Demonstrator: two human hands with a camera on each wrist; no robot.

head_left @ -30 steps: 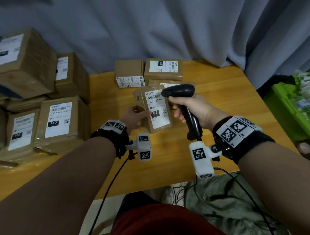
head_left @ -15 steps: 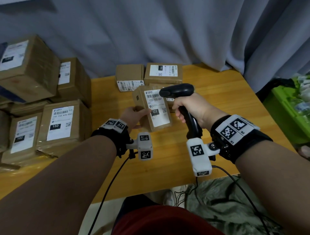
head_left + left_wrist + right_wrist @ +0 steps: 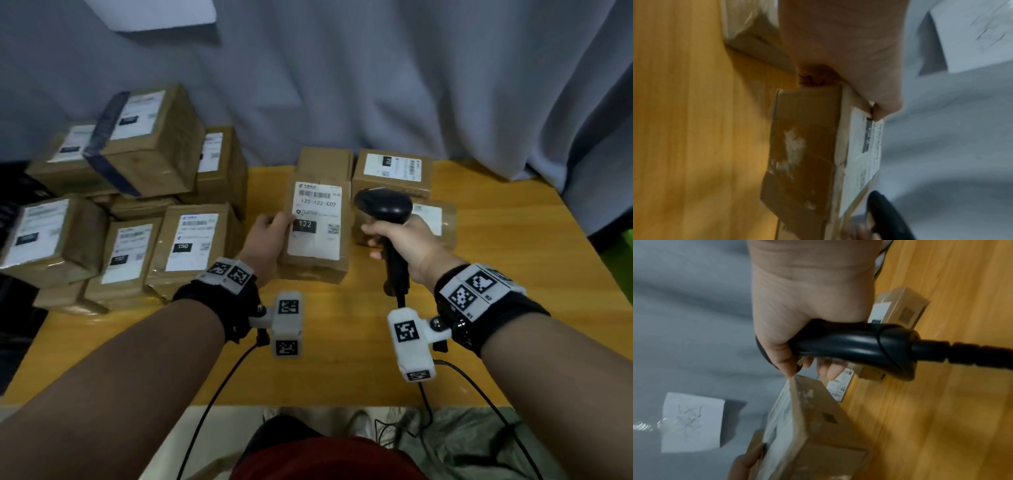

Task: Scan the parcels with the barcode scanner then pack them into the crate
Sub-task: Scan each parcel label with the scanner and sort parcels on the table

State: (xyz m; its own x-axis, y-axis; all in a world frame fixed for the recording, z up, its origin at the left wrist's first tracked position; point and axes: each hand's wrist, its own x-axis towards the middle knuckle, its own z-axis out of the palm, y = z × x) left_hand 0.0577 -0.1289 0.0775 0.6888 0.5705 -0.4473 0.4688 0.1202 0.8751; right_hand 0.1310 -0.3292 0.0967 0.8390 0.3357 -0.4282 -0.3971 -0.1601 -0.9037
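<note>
Cardboard sat under our left hand (image 3: 270, 236): its fingers (image 3: 882, 112) curled round the left edge of the parcel (image 3: 317, 226), thumb on the white label (image 3: 317, 219) beside the black "122" patch, tipping the labelled face up toward us while the lower edge seemed to rest on the worktop (image 3: 513, 274). Our right hand (image 3: 402, 240) was wrapped tight round the handle of the black scanner (image 3: 383, 209), whose head hung just right of the label's upper corner. Whether a finger pressed the trigger we could not tell.

Behind the parcel three more boxes (image 3: 392, 171) lay on the worktop near the curtain (image 3: 376, 85). A taller stack (image 3: 144, 205) of labelled boxes stood at the left.

We judged the task to be early or midway: this parcel was at the scanning step and not yet packed, and the boxes behind it looked still to do. Whether the left stack was scanned or waiting we could not say.

No crate showed clearly; only a green sliver (image 3: 625, 246) at the right edge was in sight, cut off. No scan beam was visible on the label. Both wrist views were blurred, so the small print was unreadable, and the fingers under the parcel were hidden.
</note>
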